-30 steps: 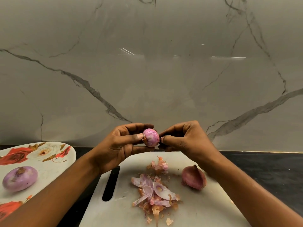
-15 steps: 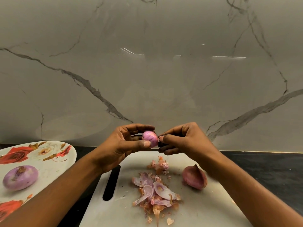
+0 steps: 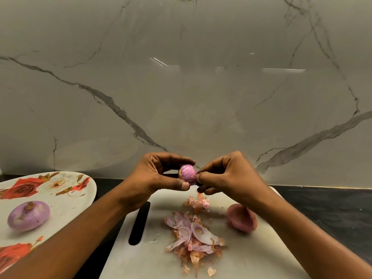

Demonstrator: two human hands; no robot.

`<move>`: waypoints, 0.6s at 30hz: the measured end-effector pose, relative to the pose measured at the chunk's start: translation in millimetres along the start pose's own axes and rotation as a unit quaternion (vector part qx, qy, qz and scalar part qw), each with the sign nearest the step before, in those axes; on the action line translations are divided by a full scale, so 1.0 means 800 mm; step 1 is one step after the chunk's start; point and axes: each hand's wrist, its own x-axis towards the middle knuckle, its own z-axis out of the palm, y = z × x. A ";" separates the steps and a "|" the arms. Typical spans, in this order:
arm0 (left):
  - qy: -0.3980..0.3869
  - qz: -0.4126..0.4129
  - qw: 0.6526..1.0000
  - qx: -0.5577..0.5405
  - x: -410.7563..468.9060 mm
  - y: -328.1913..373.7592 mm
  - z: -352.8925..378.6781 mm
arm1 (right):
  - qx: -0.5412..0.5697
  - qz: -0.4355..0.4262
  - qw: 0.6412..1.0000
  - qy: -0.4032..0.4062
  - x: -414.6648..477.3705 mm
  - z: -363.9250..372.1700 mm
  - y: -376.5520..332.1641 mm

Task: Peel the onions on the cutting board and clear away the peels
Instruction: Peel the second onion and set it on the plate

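Observation:
My left hand (image 3: 159, 176) grips a small pink onion (image 3: 188, 173) between thumb and fingers, held in the air above the far edge of the white cutting board (image 3: 251, 258). My right hand (image 3: 225, 176) pinches at the onion's right side with thumb and fingertips. A pile of purple and brown peels (image 3: 193, 236) lies in the middle of the board, with a smaller scrap heap (image 3: 198, 202) just beyond it. An unpeeled reddish onion (image 3: 240, 218) rests on the board under my right wrist. A peeled purple onion (image 3: 28, 215) sits on the floral plate (image 3: 66, 198) at the left.
The board has a dark slot handle (image 3: 140, 223) on its left side. It lies on a black counter (image 3: 332, 206). A grey marble wall (image 3: 181, 87) stands right behind the counter.
My hands have turned the small onion slightly; my left thumb has slid under it and my right fingertips have closed in on its right side.

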 end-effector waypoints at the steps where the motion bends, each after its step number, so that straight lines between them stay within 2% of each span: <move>1: 0.000 0.002 1.000 -0.001 0.000 0.000 0.000 | -0.011 -0.010 1.000 0.008 0.000 0.000 0.000; 18: 0.001 -0.001 1.000 0.002 0.001 0.001 0.000 | -0.052 -0.031 0.998 0.005 -0.001 0.002 0.001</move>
